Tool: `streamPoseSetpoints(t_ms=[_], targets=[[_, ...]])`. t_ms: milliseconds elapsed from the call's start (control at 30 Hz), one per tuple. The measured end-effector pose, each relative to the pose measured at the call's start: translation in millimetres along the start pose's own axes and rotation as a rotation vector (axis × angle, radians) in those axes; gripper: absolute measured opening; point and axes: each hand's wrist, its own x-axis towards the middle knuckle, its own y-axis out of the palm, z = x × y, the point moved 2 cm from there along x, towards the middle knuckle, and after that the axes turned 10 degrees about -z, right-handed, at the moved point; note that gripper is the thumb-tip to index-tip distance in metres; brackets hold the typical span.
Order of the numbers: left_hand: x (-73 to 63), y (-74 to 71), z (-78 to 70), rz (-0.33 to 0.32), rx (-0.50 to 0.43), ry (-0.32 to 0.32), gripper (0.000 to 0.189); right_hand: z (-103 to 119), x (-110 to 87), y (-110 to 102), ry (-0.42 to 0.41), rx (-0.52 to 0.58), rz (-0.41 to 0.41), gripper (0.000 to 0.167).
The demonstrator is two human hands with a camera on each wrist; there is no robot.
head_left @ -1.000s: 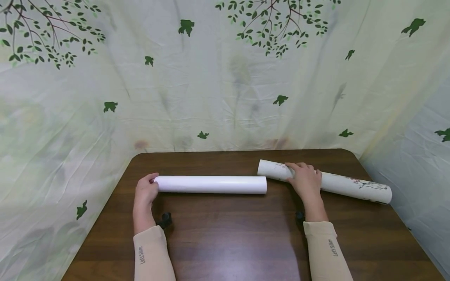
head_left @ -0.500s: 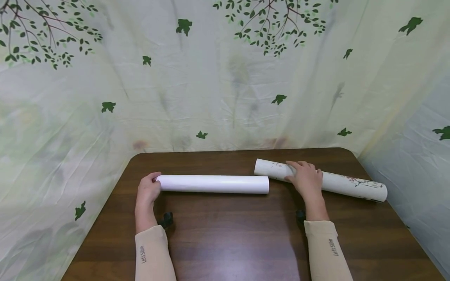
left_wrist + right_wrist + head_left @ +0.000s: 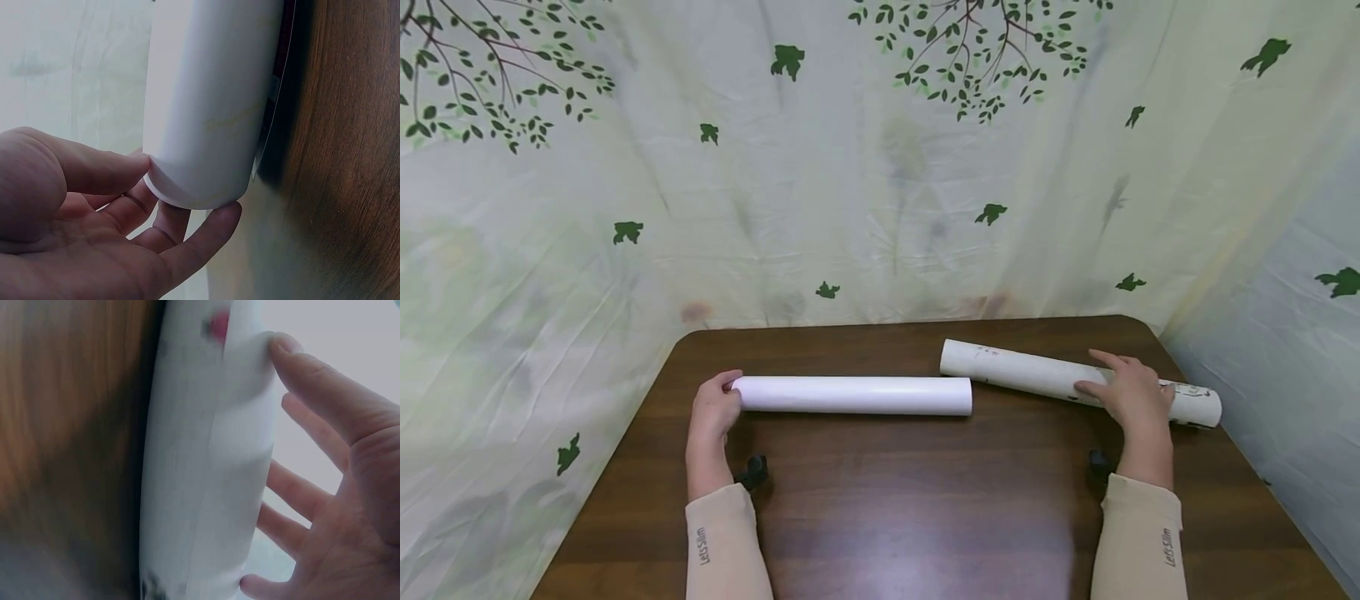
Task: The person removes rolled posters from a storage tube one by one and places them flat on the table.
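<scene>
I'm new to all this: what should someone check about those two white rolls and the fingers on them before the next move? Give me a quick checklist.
1. Left fingers hold the plain white roll: ok, at its left end.
2. Right fingers wrapped firmly round the patterned roll: not ok; they are spread, toward its right end.
3. Rolls parallel: not ok; the patterned one slants, its right end nearer the person.
4. Clear gap between the rolls: cannot tell; their near ends seem to meet in the head view.
5. Patterned roll well inside the edge of the table: not ok; its right end appears right at the edge.
</scene>
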Motion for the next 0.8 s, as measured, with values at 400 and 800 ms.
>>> streamPoseSetpoints(t_ms=[400, 800], targets=[[2.5, -1.2, 3.5, -0.004, -0.012, 0.01, 0.057, -78, -13.9, -29, 0.12, -0.008, -0.015, 0.097], [0.9, -2.9, 5.2, 0.007, -0.012, -0.015, 0.057, -88, -16.6, -33, 0.074, -0.021, 0.004, 0.087]])
